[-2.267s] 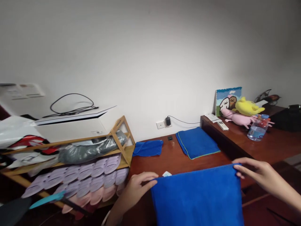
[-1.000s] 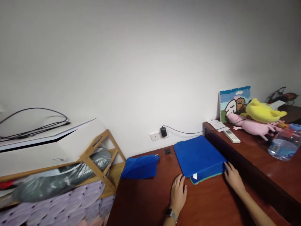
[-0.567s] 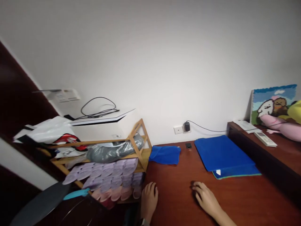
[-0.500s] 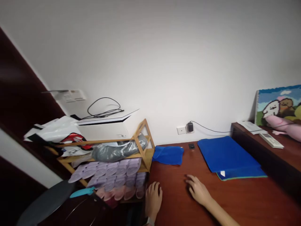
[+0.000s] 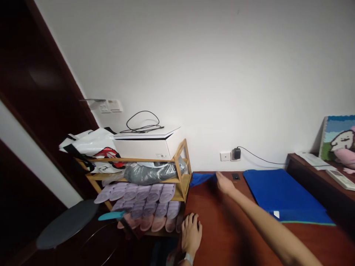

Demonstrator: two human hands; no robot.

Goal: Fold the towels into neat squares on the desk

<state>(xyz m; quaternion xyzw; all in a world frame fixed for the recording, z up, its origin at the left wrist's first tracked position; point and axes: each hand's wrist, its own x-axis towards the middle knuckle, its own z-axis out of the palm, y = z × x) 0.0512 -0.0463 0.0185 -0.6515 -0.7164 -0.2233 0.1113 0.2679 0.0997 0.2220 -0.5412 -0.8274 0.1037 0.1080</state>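
At the table's back left corner, my right hand (image 5: 224, 183) pinches the right corner of a small blue cloth (image 5: 201, 178), the rest of which lies on the reddish-brown table (image 5: 215, 232). My left hand (image 5: 192, 231) rests flat on the table's left edge, fingers a little apart and holding nothing; a watch or band is on its wrist. To the right, a larger folded blue cloth (image 5: 283, 190) with a white tag lies flat, apart from both hands.
A wooden rack (image 5: 181, 166) left of the table bears a white box (image 5: 142, 147), a coiled cable and several lilac slippers (image 5: 142, 193). A dark stool (image 5: 68, 223) stands at lower left. A plugged-in charger (image 5: 237, 153) sits at the wall. A remote control (image 5: 341, 179) lies on the raised shelf.
My right hand has reached forward and left from above the table to the small blue cloth and taken its corner. My left hand stays on the table edge. The view has turned slightly left.
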